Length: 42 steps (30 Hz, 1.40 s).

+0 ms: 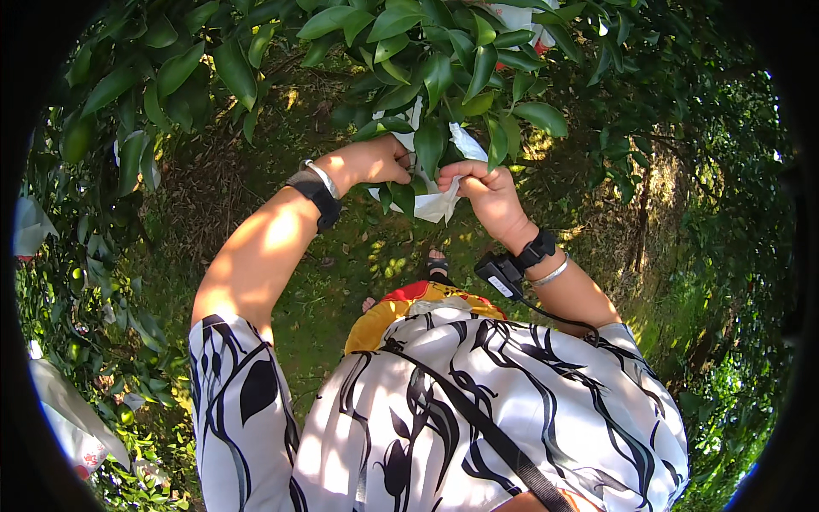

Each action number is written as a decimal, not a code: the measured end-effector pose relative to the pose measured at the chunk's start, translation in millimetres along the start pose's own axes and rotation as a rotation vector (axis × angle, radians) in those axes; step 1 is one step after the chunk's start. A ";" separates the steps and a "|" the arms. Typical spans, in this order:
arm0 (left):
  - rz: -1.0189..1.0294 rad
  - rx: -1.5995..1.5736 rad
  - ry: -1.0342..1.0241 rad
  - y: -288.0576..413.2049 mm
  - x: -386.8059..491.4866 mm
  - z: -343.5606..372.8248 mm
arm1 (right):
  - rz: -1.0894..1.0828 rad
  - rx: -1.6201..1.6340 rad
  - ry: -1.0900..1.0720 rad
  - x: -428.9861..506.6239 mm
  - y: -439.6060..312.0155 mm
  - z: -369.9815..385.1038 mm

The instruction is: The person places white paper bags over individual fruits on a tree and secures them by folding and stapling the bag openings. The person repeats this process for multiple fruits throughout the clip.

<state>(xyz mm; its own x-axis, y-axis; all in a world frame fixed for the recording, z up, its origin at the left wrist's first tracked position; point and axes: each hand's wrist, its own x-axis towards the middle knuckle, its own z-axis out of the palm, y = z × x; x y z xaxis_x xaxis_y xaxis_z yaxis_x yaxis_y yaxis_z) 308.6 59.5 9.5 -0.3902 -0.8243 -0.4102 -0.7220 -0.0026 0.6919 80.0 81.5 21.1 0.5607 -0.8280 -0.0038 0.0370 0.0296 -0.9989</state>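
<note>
A white paper bag [436, 206] hangs among the leaves of a fruit tree branch [430, 144] in front of me, partly hidden by them. My right hand [483, 192] pinches the bag's edge between thumb and fingers. On the other side of the branch, my left hand [382, 161] has its thumb and fingertips together by the leaves and the bag; leaves and shadow hide what lies between them. More white paper [468, 142] shows just above my right hand. Whether a fruit is inside the bag cannot be seen.
Leafy branches [237, 70] spread across the top. Other white bags hang at the left [32, 225], lower left [73, 416] and upper right [515, 16]. Green fruits [78, 141] hang at the left. A yellow and red bag [371, 323] is at my waist, above grassy ground [307, 307].
</note>
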 end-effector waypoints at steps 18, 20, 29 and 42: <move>-0.150 0.376 0.265 -1.8 -24.1 -3.9 | -0.057 -0.402 -0.016 10.6 7.5 28.6; -0.152 0.370 0.265 0.2 -26.9 -5.9 | -0.281 -0.669 -0.002 5.0 -5.5 32.3; -0.223 0.331 0.169 1.3 -26.1 -14.4 | -0.658 -0.925 -0.126 -14.3 -23.6 73.1; -0.266 0.352 0.111 3.9 -38.3 -29.8 | -0.502 -1.390 -0.116 18.5 8.7 79.2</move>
<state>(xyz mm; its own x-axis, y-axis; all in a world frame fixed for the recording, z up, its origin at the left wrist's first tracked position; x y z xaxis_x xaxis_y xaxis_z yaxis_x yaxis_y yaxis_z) 337.7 74.2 45.6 -0.1152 -0.8770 -0.4665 -0.9466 -0.0453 0.3191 156.3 110.8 16.0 0.7930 -0.5391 0.2838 -0.5224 -0.8414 -0.1386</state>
